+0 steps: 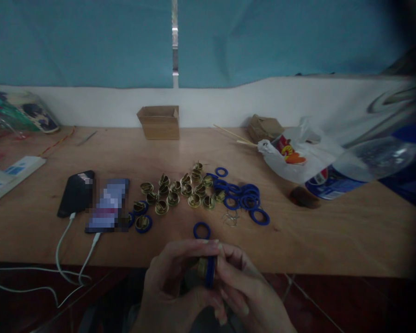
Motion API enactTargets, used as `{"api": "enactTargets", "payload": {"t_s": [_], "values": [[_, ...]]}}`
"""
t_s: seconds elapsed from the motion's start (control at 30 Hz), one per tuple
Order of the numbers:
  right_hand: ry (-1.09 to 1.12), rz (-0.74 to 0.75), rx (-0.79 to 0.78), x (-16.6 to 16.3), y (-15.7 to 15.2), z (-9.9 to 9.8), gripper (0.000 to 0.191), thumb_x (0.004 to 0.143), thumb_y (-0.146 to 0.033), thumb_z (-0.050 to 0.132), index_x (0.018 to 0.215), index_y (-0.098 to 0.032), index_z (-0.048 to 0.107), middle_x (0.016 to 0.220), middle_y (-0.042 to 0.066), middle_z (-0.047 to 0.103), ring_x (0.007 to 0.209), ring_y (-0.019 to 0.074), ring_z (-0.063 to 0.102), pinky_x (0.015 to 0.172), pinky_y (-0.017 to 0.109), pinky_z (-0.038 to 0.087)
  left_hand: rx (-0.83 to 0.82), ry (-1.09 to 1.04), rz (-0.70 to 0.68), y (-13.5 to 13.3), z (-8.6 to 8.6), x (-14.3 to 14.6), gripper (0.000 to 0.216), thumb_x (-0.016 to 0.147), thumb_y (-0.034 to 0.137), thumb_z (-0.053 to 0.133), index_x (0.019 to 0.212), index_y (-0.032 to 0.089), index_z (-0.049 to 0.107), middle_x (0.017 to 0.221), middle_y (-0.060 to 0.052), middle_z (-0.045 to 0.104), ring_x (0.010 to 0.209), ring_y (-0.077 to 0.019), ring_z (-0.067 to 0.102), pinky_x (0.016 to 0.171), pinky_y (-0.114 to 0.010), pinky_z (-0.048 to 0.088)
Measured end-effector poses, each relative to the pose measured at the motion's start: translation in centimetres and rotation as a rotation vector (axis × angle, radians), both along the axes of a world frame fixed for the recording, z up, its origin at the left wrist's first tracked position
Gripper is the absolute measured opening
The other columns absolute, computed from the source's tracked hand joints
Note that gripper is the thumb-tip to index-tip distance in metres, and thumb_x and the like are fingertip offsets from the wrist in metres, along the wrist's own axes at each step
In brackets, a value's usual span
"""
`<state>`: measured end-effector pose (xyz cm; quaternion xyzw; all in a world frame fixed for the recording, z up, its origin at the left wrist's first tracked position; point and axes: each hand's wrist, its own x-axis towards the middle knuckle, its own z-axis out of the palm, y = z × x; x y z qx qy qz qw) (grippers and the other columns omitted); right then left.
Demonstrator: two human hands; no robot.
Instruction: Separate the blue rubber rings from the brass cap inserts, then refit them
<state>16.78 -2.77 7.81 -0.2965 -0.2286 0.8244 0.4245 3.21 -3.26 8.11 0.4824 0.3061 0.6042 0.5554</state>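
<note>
Both hands meet at the table's front edge around a round brass-coloured fitting seated against a blue ring [211, 274], held on edge. My left hand [173, 277] curls around it, fingers over the top and thumb below. From the other side, my right hand [244, 282] pinches the ring, its fingers partly hiding it. Just beyond the fingertips a loose blue ring [201, 230] lies flat. Farther back sit several brass-coloured fittings [173, 198] with upright clips. To their right is a pile of blue rings [250, 196]. Fittings with blue rings around them [143, 224] lie left.
Two phones [76, 193] on white cables lie left, near a power strip [15, 178]. A small cardboard box [162, 124] stands at the back. Bent wires [231, 218] lie by the rings. A plastic bag [298, 155] and a tilted drink bottle [364, 164] are at right.
</note>
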Motion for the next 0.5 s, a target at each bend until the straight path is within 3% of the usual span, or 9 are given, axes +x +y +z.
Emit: {"api": "enactTargets", "payload": {"t_s": [0.17, 0.3, 0.5], "values": [[-0.229, -0.092, 0.076, 0.21, 0.33, 0.5, 0.039, 0.081, -0.054, 0.068, 0.068, -0.018, 0.059, 0.029, -0.011, 0.041, 0.023, 0.002, 0.029, 0.029, 0.01, 0.028, -0.084, 0.044, 0.017, 0.34, -0.1, 0.04, 0.033, 0.081, 0.02, 0.074, 0.113, 0.03, 0.069, 0.111, -0.003, 0.075, 0.099, -0.0187, 0.072, 0.081, -0.022, 0.058], [-0.4, -0.079, 0.112, 0.31, 0.58, 0.93, 0.038, 0.086, -0.054, 0.063, 0.072, -0.018, 0.059, 0.031, -0.011, 0.044, 0.024, 0.0009, 0.026, 0.03, 0.011, 0.019, -0.129, 0.174, 0.052, 0.74, -0.38, -0.24, 0.018, 0.089, 0.021, 0.065, 0.105, 0.028, 0.069, 0.102, -0.001, 0.076, 0.094, -0.0139, 0.072, 0.08, -0.018, 0.057], [-0.472, -0.054, 0.134, 0.37, 0.43, 0.8, 0.039, 0.089, -0.052, 0.06, 0.071, -0.018, 0.057, 0.033, -0.011, 0.043, 0.027, 0.001, 0.024, 0.033, 0.013, 0.016, -0.301, 0.187, 0.111, 0.55, -0.14, 0.18, 0.015, 0.088, 0.033, 0.065, 0.098, 0.024, 0.071, 0.095, -0.003, 0.077, 0.078, -0.0148, 0.073, 0.064, -0.019, 0.061]]}}
